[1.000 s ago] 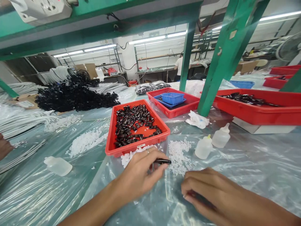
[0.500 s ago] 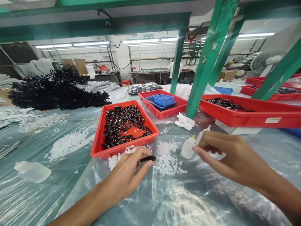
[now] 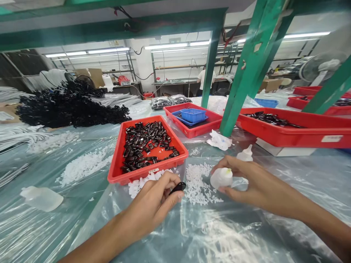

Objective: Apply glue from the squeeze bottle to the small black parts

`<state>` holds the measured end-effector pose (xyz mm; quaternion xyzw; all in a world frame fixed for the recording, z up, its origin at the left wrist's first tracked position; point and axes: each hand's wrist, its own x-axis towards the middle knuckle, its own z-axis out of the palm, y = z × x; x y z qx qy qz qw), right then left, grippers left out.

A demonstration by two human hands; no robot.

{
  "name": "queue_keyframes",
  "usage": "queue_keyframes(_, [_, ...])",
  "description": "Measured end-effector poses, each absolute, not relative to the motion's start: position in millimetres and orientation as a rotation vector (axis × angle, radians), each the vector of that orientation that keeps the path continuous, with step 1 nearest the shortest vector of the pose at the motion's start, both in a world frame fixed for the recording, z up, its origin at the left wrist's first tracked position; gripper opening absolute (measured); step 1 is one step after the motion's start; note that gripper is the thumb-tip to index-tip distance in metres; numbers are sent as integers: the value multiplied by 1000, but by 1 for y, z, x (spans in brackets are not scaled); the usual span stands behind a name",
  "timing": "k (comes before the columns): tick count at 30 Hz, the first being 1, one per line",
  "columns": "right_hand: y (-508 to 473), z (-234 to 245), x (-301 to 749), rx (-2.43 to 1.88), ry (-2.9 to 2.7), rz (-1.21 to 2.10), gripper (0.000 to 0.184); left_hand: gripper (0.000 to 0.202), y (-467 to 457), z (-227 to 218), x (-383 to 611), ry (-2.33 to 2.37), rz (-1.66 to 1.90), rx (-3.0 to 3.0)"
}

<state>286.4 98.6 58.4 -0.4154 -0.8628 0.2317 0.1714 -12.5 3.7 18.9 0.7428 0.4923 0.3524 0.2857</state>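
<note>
Slanting lengthwise rightward, a black piece [image 3: 178, 187] occupies left grip [image 3: 153, 203]; right grip [image 3: 253, 179] clasps a tilted bottle [image 3: 221, 179].

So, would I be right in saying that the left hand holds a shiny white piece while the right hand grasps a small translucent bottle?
Not quite: the head view shows the left hand holding a shiny black piece, while the right hand grasps a small translucent bottle.
</note>
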Motion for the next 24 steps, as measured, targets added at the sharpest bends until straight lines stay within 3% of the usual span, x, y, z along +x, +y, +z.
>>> queue_keyframes(5, [83, 56, 282, -913, -2400, 488, 39, 13, 4, 23, -9, 1216, 975, 1926])
queue_keyframes(12, [84, 48, 284, -779, -2345, 337, 20, 7, 3, 24, -11, 1196, 1005, 1855])
queue_keyframes(24, [83, 48, 283, -734, -2302, 267, 21, 8, 5, 24, -10, 1158, 1051, 1849])
